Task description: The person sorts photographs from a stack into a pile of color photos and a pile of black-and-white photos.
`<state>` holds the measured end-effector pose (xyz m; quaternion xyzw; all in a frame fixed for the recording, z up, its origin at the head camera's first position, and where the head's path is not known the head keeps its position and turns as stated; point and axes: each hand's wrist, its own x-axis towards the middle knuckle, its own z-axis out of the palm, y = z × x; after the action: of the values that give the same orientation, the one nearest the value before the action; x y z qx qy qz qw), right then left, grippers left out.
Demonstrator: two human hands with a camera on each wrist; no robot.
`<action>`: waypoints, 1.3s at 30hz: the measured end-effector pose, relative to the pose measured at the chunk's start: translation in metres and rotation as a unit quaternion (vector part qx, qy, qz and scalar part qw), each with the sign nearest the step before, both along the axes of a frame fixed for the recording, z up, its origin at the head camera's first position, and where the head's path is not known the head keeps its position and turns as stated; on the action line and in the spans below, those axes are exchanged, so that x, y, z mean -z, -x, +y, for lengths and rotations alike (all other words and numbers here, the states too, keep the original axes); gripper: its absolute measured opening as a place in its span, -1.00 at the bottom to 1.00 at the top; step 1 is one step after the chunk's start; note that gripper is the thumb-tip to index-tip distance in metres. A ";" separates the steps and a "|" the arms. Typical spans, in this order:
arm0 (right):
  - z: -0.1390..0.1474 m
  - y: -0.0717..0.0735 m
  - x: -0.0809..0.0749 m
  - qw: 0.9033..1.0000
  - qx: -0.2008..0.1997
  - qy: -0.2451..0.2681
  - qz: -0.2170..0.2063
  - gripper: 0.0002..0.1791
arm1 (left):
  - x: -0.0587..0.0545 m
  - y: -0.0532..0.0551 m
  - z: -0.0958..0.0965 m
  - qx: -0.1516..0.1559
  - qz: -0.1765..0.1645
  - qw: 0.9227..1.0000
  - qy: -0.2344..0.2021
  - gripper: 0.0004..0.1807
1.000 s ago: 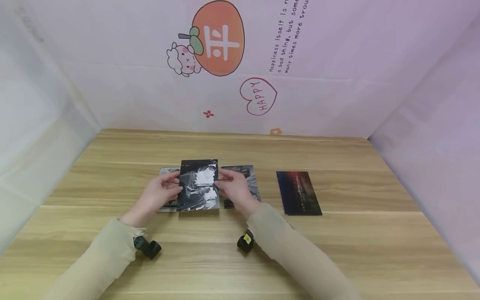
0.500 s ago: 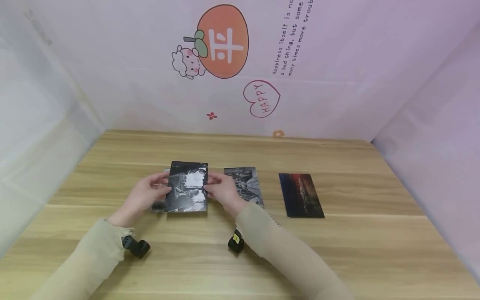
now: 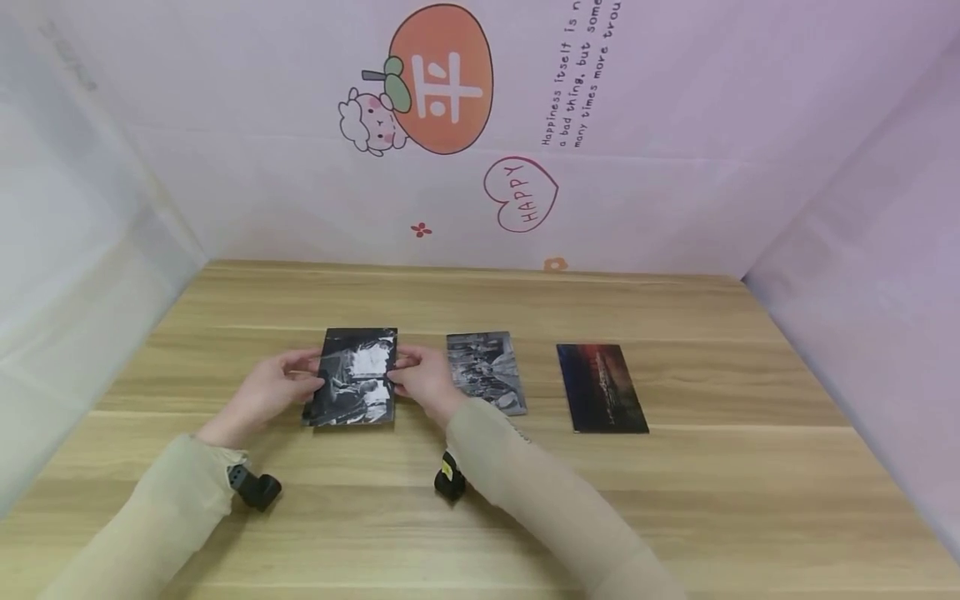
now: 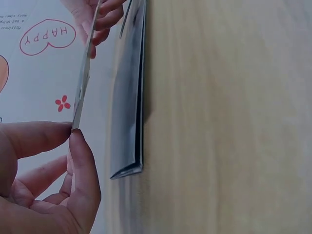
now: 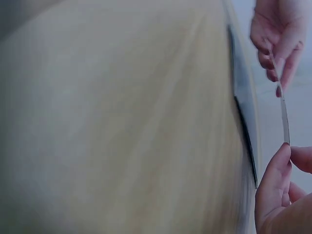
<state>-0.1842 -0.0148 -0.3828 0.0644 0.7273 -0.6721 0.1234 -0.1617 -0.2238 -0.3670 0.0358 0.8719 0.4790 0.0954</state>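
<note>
Where the black-and-white photo card is: raised over the wooden table, face toward the head camera
Left hand: pinches the card's left edge between thumb and fingers
Right hand: pinches the opposite edge likewise
Beneath: another card on the tabletop, mostly hidden in the head view
Farther right: a grey picture card near the right hand, then a dark blue-and-red card, both lying flat
</note>
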 end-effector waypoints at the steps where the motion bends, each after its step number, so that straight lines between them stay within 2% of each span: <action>1: -0.001 0.001 0.001 1.000 0.005 0.002 -0.004 -0.46 | 0.000 0.000 0.000 0.001 0.000 1.000 0.002 -0.35; 10: -0.006 0.006 0.002 1.000 0.008 -0.007 -0.025 -0.45 | 0.005 0.006 -0.004 -0.001 -0.004 1.000 0.014 -0.34; 23: -0.009 0.006 0.002 0.997 -0.022 -0.073 0.007 -0.44 | 0.004 0.010 -0.007 -0.001 -0.014 0.999 0.046 -0.37; 28: -0.010 0.009 0.004 0.995 -0.025 -0.091 0.004 -0.43 | 0.005 0.012 -0.007 0.010 0.008 0.996 0.086 -0.35; 34: -0.011 0.012 0.005 0.993 -0.036 -0.114 0.005 -0.43 | 0.011 0.016 -0.009 0.014 0.017 0.994 0.103 -0.34; 39: -0.012 0.013 0.004 0.990 -0.045 -0.137 0.009 -0.43 | 0.010 0.017 -0.007 0.012 0.019 0.993 0.119 -0.33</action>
<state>-0.1972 -0.0268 -0.3867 0.0419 0.8155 -0.5609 0.1368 -0.1782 -0.2312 -0.3773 0.0436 0.9239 0.3696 0.0885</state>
